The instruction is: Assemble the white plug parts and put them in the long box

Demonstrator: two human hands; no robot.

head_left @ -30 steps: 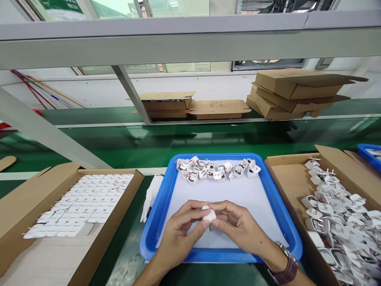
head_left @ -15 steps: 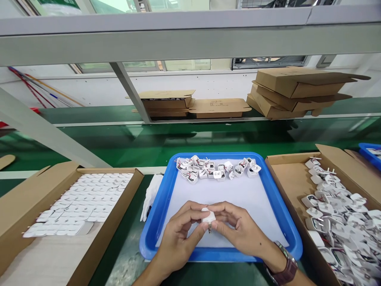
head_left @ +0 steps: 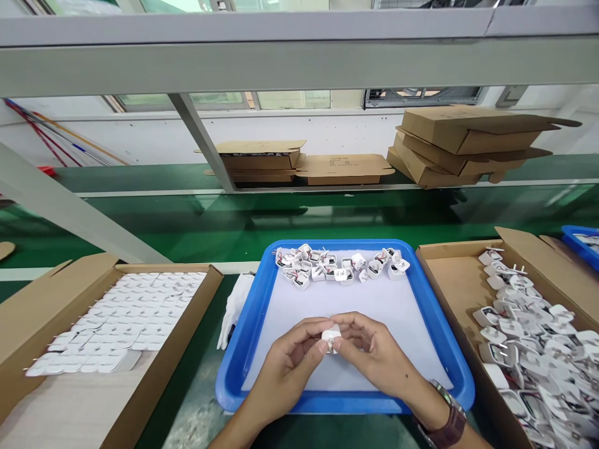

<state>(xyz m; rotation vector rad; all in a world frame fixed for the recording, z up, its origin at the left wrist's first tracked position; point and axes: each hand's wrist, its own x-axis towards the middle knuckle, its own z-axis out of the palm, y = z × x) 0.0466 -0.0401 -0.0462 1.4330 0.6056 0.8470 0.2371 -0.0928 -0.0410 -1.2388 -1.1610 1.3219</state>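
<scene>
Left hand (head_left: 287,358) and right hand (head_left: 372,346): fingertips pinch one small white plastic block with metal fitting (head_left: 331,335) between them, above blue rectangular plastic tray (head_left: 350,403). Open white plastic housings with wires (head_left: 344,275) lie beyond the hands. Step, judged: close two-handed handling; next move appears to need steady fingertip control.

My glossy green workbench (head_left: 201,337), laid out in front of me.
On it I have a blue rectangular plastic tray (head_left: 350,402), a shallow open brown cardboard box (head_left: 172,349) to its left, a second open cardboard box (head_left: 456,280) to its right, and a crumpled white cloth (head_left: 238,300) beside the tray's left rim.
</scene>
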